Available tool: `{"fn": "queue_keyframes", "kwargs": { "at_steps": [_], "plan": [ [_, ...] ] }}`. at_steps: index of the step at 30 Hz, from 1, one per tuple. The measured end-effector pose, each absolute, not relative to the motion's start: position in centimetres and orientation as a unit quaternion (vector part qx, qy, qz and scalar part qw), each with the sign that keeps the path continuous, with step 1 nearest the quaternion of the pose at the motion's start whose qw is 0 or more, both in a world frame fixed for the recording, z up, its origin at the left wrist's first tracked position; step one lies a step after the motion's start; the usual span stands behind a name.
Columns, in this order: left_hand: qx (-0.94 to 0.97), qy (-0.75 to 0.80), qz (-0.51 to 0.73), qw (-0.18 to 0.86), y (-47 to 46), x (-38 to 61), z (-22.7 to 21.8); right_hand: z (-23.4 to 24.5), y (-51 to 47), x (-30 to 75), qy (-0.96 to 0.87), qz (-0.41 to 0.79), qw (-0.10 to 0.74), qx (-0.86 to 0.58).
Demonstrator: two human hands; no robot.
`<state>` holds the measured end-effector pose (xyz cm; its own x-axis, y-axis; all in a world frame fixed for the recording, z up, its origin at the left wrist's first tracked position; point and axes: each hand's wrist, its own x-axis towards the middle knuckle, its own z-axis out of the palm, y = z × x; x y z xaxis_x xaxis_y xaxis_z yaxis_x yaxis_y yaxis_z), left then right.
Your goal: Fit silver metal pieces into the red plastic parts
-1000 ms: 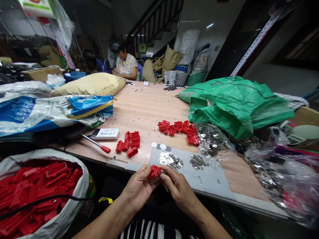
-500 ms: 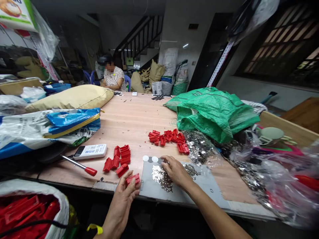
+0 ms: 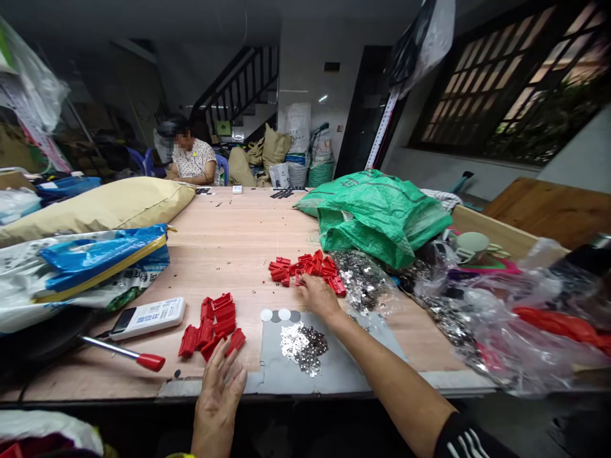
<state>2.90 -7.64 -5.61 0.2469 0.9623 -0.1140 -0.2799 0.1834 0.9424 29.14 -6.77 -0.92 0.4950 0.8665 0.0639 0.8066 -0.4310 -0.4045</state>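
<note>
My left hand (image 3: 218, 394) lies flat and open at the table's near edge, fingertips touching a small group of red plastic clips (image 3: 212, 324). My right hand (image 3: 317, 295) reaches forward to a second pile of red clips (image 3: 305, 268) near the table's middle, its fingers curled at the pile's near edge; what they grip, if anything, is hidden. A heap of small shiny metal pieces (image 3: 302, 342) lies on a grey mat (image 3: 334, 369) between my arms.
A red-handled screwdriver (image 3: 125, 353) and a white remote (image 3: 149, 317) lie left. Sacks (image 3: 90, 267) crowd the left side, a green bag (image 3: 377, 216) and clear bags of metal parts (image 3: 482, 318) the right. Another person (image 3: 189, 159) sits at the far end.
Both hands held one red clip near my body; the left set it down with the near group and flattened, while the right passed over the metal pieces to the far red pile.
</note>
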Motion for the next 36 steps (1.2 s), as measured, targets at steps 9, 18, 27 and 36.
{"fn": "queue_keyframes", "kwargs": {
  "at_steps": [9, 18, 27, 36],
  "plan": [
    [0.344, 0.360, 0.320, 0.806, -9.6, 3.7, -3.3, 0.6, -16.4, 20.8, -0.647, 0.356, 0.339, -0.583],
    [0.366, 0.369, 0.278, 0.808, -10.7, 3.3, -3.6, -1.6, -21.7, 22.7, -0.498, 0.318, 0.403, -0.700],
    [0.451, 0.370, 0.331, 0.742, -11.1, 3.6, -4.1, -4.7, -24.2, 31.2, -0.378, -0.005, 0.201, -0.904],
    [0.505, 0.381, 0.437, 0.640, -12.1, 3.8, -3.5, -4.7, -21.9, 32.0, -0.384, -0.021, 0.163, -0.909]
  ]
}}
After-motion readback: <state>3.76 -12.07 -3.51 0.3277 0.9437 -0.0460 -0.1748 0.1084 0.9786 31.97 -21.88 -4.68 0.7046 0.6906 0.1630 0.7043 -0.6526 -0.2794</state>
